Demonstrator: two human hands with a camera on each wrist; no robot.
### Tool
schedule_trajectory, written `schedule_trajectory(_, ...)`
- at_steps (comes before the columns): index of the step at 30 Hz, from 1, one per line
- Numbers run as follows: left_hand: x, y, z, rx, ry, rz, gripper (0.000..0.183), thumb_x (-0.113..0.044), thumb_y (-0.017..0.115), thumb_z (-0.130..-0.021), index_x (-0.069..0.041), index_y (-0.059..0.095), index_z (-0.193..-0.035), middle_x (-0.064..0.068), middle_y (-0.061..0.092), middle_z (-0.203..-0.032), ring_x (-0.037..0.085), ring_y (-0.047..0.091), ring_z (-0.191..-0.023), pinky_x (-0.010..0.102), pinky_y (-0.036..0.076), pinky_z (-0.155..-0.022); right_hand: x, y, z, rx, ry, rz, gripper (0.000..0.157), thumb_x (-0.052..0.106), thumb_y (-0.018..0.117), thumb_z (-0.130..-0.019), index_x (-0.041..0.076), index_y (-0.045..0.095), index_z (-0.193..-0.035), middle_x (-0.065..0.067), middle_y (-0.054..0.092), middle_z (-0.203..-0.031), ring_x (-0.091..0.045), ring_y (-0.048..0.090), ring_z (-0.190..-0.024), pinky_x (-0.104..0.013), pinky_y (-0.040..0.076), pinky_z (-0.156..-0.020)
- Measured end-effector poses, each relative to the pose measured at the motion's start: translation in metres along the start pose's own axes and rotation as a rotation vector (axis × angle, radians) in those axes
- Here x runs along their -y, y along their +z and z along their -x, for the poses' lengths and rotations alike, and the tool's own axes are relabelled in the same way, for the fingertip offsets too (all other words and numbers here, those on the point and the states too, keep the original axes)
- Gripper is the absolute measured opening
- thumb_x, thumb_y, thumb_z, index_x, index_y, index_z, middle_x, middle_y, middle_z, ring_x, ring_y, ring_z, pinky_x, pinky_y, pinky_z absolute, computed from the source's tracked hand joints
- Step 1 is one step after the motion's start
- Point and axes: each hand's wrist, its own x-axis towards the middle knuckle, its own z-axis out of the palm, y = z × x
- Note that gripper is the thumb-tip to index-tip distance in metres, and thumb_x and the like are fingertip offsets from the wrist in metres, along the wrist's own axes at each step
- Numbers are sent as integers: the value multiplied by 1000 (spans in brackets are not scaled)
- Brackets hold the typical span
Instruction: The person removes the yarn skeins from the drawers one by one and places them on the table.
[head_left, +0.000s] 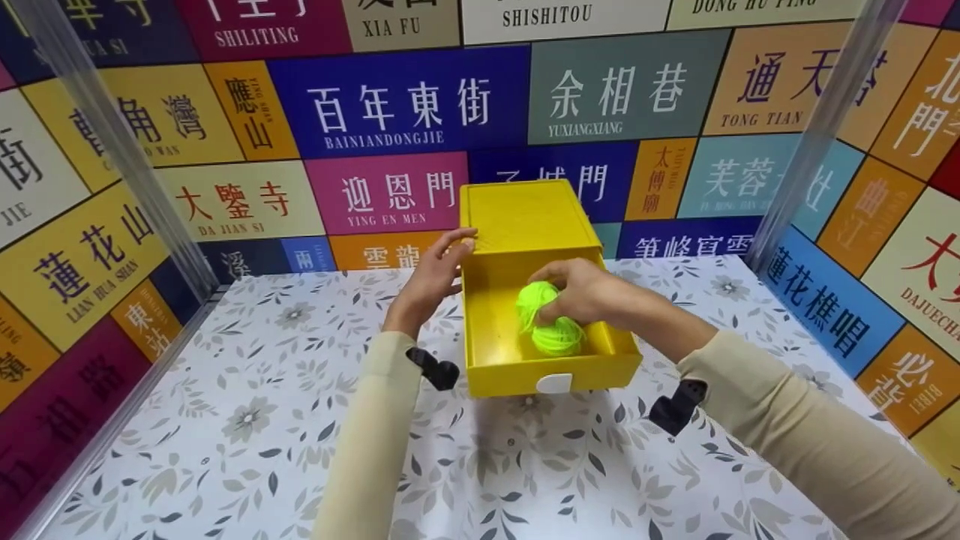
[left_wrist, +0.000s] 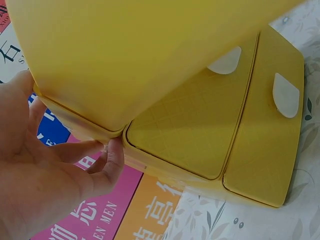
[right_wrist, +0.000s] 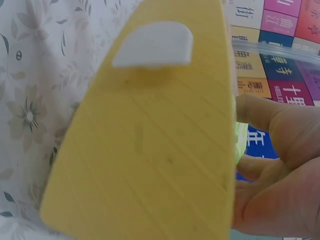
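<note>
A yellow drawer cabinet (head_left: pixel 525 214) stands on the table, its top drawer (head_left: pixel 491 315) pulled out toward me. Inside that drawer is a neon yellow-green ball of yarn (head_left: pixel 559 337). My right hand (head_left: pixel 585 292) grips the yarn ball from above, thumb on the near side. In the right wrist view the drawer front (right_wrist: pixel 150 135) hides most of the yarn. My left hand (head_left: pixel 431 277) rests against the cabinet's left side near its top front corner. Its fingertips (left_wrist: pixel 115 150) touch the side by the drawer seam, in the left wrist view.
Two lower drawers (left_wrist: pixel 195 120) with white tabs are closed beneath the pulled-out one. A white tab (head_left: pixel 553 383) marks the top drawer's front. The table (head_left: pixel 247 420) has a floral cover. Colourful sign-printed walls (head_left: pixel 397 97) rise behind and at both sides, with clear corner posts.
</note>
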Motion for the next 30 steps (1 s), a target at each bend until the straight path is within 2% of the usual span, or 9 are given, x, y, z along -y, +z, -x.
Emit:
schedule_trajectory(4,0,0,0,0,6,14,37,-40,49,-105,-31,52,-140,6,47,-151,35,51,-136,53,43,-112,-1,-13,3,-30,-32,17,59,9,72,-88,12,52,-143,-16,51,-147,-29,52,-123,-43,49,-108)
schedule_trajectory(7,-1,0,0,-1,11,18,37,-40,49,-105,-30,52,-140,6,47,-151,36,51,-136,54,43,-112,-3,-23,6,-53,-55,40,59,10,73,-88,10,52,-143,-17,52,-146,-31,51,-126,-45,45,-112)
schedule_trajectory(12,0,0,0,3,13,20,37,-39,48,-105,-29,52,-140,7,46,-151,36,50,-136,54,43,-112,-8,-39,11,-58,-43,12,58,12,73,-88,10,51,-142,-19,48,-149,-34,50,-129,-47,46,-110)
schedule_trajectory(18,1,-1,0,11,14,14,38,-40,48,-105,-28,51,-141,7,46,-152,37,50,-136,54,43,-112,-14,-59,18,-75,-23,-25,62,17,74,-89,16,49,-146,-23,40,-155,-37,50,-132,-50,47,-110)
schedule_trajectory(26,0,-2,1,-4,16,-8,37,-41,48,-105,-32,52,-140,5,46,-152,36,50,-137,54,43,-112,-33,-82,20,-139,-8,-9,58,20,69,-92,21,49,-147,-23,46,-146,-34,53,-122,-42,51,-101)
schedule_trajectory(30,1,0,1,-1,8,-15,38,-43,48,-104,-32,51,-141,4,46,-152,35,51,-136,54,43,-112,-51,-89,17,-158,10,-31,60,21,67,-94,21,45,-150,-21,47,-146,-34,50,-124,-46,49,-104)
